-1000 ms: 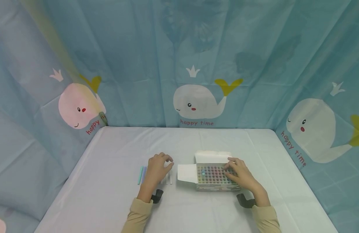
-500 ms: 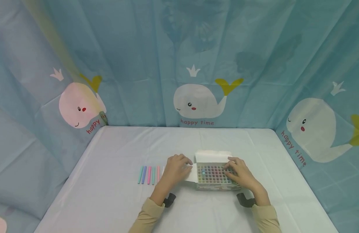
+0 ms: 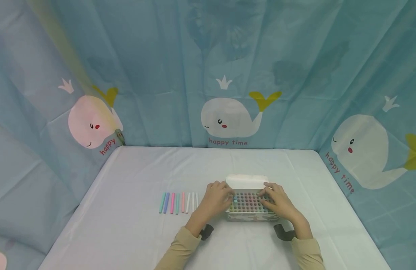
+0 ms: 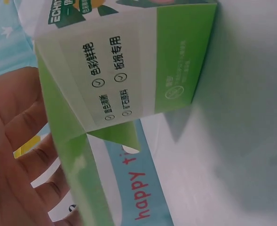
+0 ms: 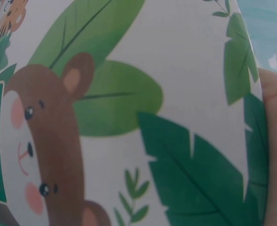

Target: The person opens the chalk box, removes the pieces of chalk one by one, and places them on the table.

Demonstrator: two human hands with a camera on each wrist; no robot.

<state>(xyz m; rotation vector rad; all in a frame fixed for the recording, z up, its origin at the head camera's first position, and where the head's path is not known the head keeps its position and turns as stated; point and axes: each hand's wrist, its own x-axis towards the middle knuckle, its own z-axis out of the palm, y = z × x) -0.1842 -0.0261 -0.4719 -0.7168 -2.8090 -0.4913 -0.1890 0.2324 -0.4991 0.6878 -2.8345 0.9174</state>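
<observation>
An opened box of chalk shows rows of coloured chalk tips, with a blue chalk standing out near its left end. Over that end my left hand has its fingertips and thumb beside the blue chalk; contact with it is not clear. The left wrist view shows the fingers behind the box's green end flap. My right hand grips the box's right end, its bent fingers over the top edge. In the right wrist view the printed box front hides most of that hand.
Several chalk sticks in green, blue, pink and white lie side by side left of the box. The raised white lid flap stands at the box's back. A white cloth covers the table, and a blue whale-print curtain hangs around it.
My left hand has moved right, from above the loose chalk sticks, across the side flap, to the box's left end. The white sticks have come into sight. The right hand has stayed put.
</observation>
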